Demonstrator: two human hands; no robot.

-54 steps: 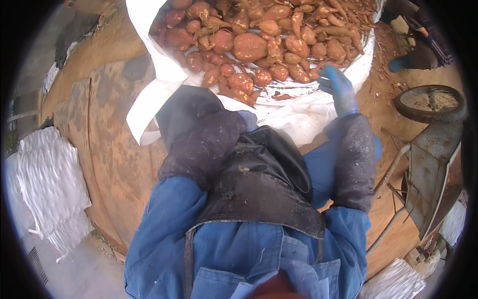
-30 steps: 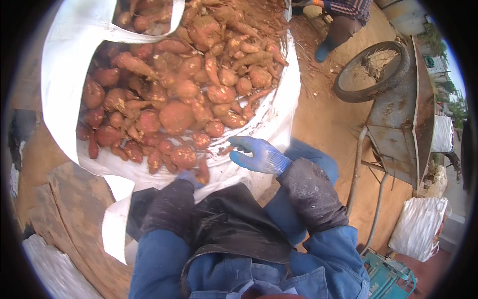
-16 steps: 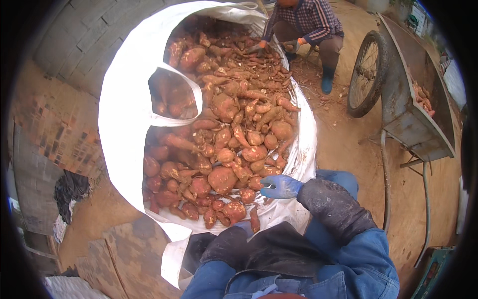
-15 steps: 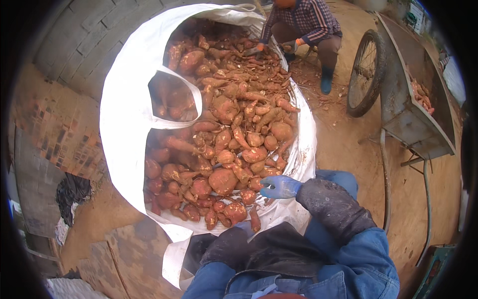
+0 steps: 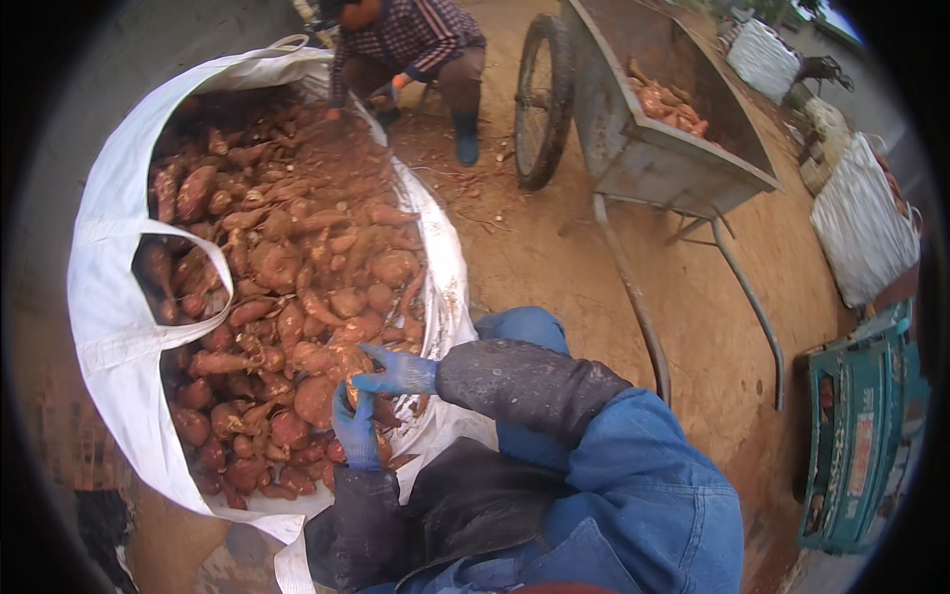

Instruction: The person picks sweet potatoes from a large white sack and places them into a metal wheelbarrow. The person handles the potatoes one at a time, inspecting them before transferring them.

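Above the near end of a big white woven bag point(image 5: 104, 297), my two gloved hands meet. My left hand point(image 5: 358, 432), in a blue glove, has its fingers curled up round a reddish sweet potato point(image 5: 343, 368). My right hand point(image 5: 404, 374), also blue-gloved, reaches in from the right with thumb and fingers on the same sweet potato. Its outline partly merges with the heap behind, and my fingers cover some of it. A heap of soil-dusted sweet potatoes point(image 5: 287, 267), round and long, fills the bag. One bag strap point(image 5: 213, 282) loops over the heap's left side.
Across the bag a co-worker point(image 5: 421, 49) squats, a gloved hand at the heap. A metal handcart point(image 5: 633, 148) with some sweet potatoes inside stands right of the bag, its handles pointing my way. Green crates point(image 5: 856, 436) and a filled white sack point(image 5: 861, 233) stand far right.
My view has swung right, bringing crates and sacks into sight. My left hand has risen from the bag's near edge to meet the right, which has closed in on a sweet potato.
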